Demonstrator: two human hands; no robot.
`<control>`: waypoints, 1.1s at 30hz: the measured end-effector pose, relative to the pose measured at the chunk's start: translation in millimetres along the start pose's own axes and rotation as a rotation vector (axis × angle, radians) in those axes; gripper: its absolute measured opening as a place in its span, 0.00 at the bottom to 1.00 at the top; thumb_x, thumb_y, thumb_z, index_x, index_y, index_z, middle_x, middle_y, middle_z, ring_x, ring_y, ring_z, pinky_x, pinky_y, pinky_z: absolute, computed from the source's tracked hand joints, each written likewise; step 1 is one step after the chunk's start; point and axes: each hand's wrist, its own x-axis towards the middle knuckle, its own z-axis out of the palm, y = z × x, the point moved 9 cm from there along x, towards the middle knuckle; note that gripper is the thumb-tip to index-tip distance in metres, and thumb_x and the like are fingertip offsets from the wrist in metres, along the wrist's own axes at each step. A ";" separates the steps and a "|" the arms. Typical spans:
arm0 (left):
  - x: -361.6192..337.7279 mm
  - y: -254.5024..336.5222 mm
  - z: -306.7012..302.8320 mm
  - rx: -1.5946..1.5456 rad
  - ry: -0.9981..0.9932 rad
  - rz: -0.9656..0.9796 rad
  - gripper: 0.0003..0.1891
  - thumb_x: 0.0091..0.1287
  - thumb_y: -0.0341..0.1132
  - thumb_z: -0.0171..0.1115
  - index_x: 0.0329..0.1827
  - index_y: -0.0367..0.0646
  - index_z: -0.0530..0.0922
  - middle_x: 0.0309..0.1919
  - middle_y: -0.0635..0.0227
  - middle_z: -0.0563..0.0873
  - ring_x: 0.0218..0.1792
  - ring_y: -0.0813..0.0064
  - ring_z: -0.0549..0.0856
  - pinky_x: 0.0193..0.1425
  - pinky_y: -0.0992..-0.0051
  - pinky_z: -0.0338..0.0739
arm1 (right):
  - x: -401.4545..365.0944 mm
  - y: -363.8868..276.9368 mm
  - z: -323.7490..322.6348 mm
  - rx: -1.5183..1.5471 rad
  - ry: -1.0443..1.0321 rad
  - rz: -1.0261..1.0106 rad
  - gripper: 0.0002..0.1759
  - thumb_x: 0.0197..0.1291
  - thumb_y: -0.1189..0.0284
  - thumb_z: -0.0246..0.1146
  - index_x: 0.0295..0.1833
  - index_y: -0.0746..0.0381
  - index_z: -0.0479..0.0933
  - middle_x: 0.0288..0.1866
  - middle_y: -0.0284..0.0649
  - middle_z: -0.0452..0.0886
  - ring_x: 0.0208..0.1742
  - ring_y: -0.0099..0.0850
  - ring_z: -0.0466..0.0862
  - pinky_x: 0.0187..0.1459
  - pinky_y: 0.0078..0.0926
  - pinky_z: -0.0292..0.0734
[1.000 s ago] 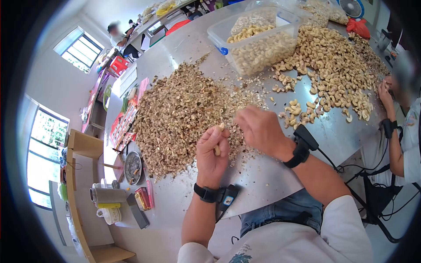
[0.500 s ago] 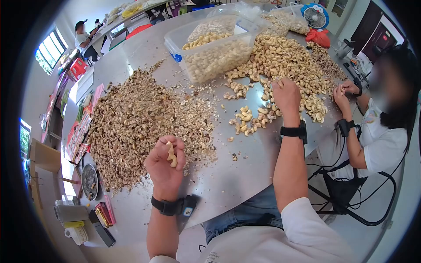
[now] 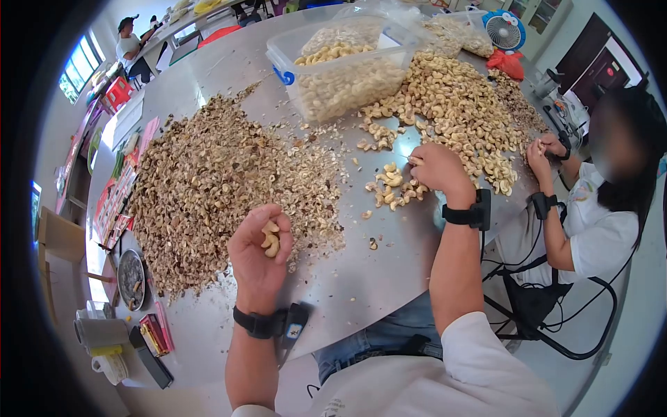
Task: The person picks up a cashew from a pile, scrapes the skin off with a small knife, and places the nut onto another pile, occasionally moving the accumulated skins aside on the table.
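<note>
My left hand (image 3: 258,254), palm up with fingers curled, holds a couple of cashew nuts (image 3: 270,239). It is in front of a large heap of brown shell and skin bits (image 3: 201,187). Over the middle of the table, the fingers of my right hand (image 3: 443,169) are pinched together; what is between them, if anything, is too small to make out. Just left of and below those fingertips lies a small cluster of cashews (image 3: 390,177). A big heap of pale cashews (image 3: 462,104) spreads behind my right hand.
A clear plastic tub (image 3: 344,87) of cashews stands at the back. At right sits a co-worker (image 3: 604,208), hands close to a smaller heap. A round metal dish (image 3: 132,279), a grey cup (image 3: 102,332) and small boxes line the left edge. A fan (image 3: 504,29) stands behind.
My right hand has moved left and slightly down from the big cashew heap to the small cluster. The cashews in my left hand have shifted lower into its curled fingers.
</note>
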 end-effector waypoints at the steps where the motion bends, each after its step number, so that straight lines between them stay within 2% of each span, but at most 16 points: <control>1: 0.3 -1.1 0.5 0.000 0.003 -0.008 0.08 0.66 0.33 0.56 0.39 0.37 0.77 0.26 0.62 0.79 0.15 0.77 0.71 0.14 0.83 0.59 | 2.9 2.3 4.0 -0.073 0.014 0.015 0.12 0.43 0.69 0.65 0.34 0.64 0.81 0.32 0.49 0.81 0.34 0.46 0.81 0.37 0.41 0.75; 2: 0.6 -2.2 1.0 0.000 0.006 -0.015 0.08 0.66 0.33 0.57 0.38 0.37 0.77 0.27 0.62 0.79 0.15 0.78 0.71 0.14 0.84 0.59 | 4.9 3.8 4.7 -0.146 0.029 0.029 0.14 0.43 0.68 0.66 0.36 0.64 0.81 0.34 0.50 0.81 0.37 0.49 0.81 0.39 0.44 0.75; 5: 0.8 -5.0 1.2 0.091 0.001 0.006 0.09 0.67 0.35 0.57 0.34 0.38 0.77 0.26 0.63 0.80 0.15 0.79 0.71 0.14 0.84 0.60 | 6.1 -2.6 -8.5 -0.081 0.150 -0.041 0.15 0.47 0.72 0.65 0.41 0.67 0.80 0.33 0.47 0.82 0.33 0.42 0.83 0.35 0.39 0.76; 8: -1.4 -10.4 6.4 0.199 -0.022 -0.008 0.11 0.69 0.37 0.57 0.31 0.39 0.75 0.25 0.64 0.79 0.15 0.81 0.71 0.14 0.84 0.60 | 2.6 -37.8 -11.0 0.912 -0.051 -0.041 0.09 0.55 0.77 0.61 0.42 0.67 0.78 0.30 0.38 0.81 0.27 0.27 0.81 0.26 0.24 0.72; 9: -2.8 -13.0 9.0 0.233 -0.028 -0.023 0.12 0.69 0.37 0.57 0.30 0.39 0.74 0.25 0.64 0.79 0.15 0.81 0.71 0.14 0.84 0.60 | -3.9 -60.8 -16.4 1.125 -0.143 -0.033 0.06 0.60 0.80 0.58 0.43 0.68 0.77 0.30 0.36 0.80 0.26 0.18 0.79 0.23 0.14 0.69; 12: -5.8 -24.2 14.2 0.250 -0.097 -0.084 0.08 0.68 0.34 0.59 0.35 0.38 0.77 0.25 0.65 0.80 0.16 0.83 0.71 0.15 0.85 0.60 | -11.8 -108.6 -10.6 1.493 -0.273 -0.180 0.08 0.60 0.78 0.59 0.45 0.67 0.77 0.34 0.37 0.82 0.28 0.20 0.81 0.23 0.14 0.70; 15: -9.4 -28.1 18.4 0.242 -0.006 -0.117 0.06 0.67 0.30 0.60 0.42 0.37 0.79 0.28 0.66 0.82 0.16 0.83 0.72 0.16 0.85 0.61 | -21.7 -144.2 6.2 1.540 -0.362 -0.214 0.07 0.61 0.78 0.60 0.44 0.66 0.77 0.35 0.37 0.82 0.30 0.20 0.81 0.25 0.14 0.70; 18: -7.0 -25.3 18.7 0.138 -0.045 -0.050 0.09 0.66 0.28 0.61 0.48 0.38 0.80 0.30 0.65 0.83 0.16 0.83 0.73 0.16 0.85 0.61 | -31.1 -167.9 15.7 1.490 -0.432 -0.274 0.07 0.62 0.77 0.60 0.44 0.65 0.77 0.35 0.35 0.82 0.32 0.18 0.80 0.28 0.14 0.71; 20: -6.7 -21.2 18.6 0.139 -0.058 -0.051 0.09 0.67 0.29 0.60 0.47 0.37 0.79 0.31 0.66 0.83 0.17 0.84 0.73 0.17 0.85 0.61 | -35.4 -175.6 17.6 1.372 -0.449 -0.320 0.07 0.62 0.77 0.60 0.44 0.65 0.77 0.35 0.34 0.82 0.33 0.17 0.79 0.29 0.13 0.70; 21: -5.6 -21.4 15.0 0.141 -0.046 -0.045 0.09 0.68 0.30 0.60 0.48 0.37 0.79 0.31 0.66 0.83 0.17 0.84 0.73 0.17 0.85 0.62 | -35.8 -177.9 21.7 1.409 -0.459 -0.310 0.07 0.60 0.78 0.62 0.44 0.64 0.78 0.35 0.32 0.82 0.34 0.15 0.78 0.32 0.12 0.70; 27: -2.0 -17.8 10.1 0.070 -0.038 -0.017 0.10 0.70 0.31 0.57 0.49 0.36 0.78 0.32 0.66 0.83 0.18 0.83 0.72 0.18 0.85 0.63 | -37.4 -185.5 19.5 1.420 -0.357 -0.417 0.05 0.55 0.80 0.67 0.38 0.65 0.79 0.34 0.30 0.81 0.34 0.15 0.76 0.36 0.14 0.71; 33: -2.7 -11.6 12.9 0.103 0.018 0.010 0.15 0.69 0.28 0.55 0.58 0.33 0.74 0.32 0.65 0.82 0.18 0.82 0.71 0.19 0.84 0.63 | -36.7 -179.8 35.3 1.193 -0.299 -0.336 0.06 0.54 0.77 0.68 0.37 0.65 0.79 0.25 0.26 0.75 0.30 0.14 0.74 0.32 0.14 0.69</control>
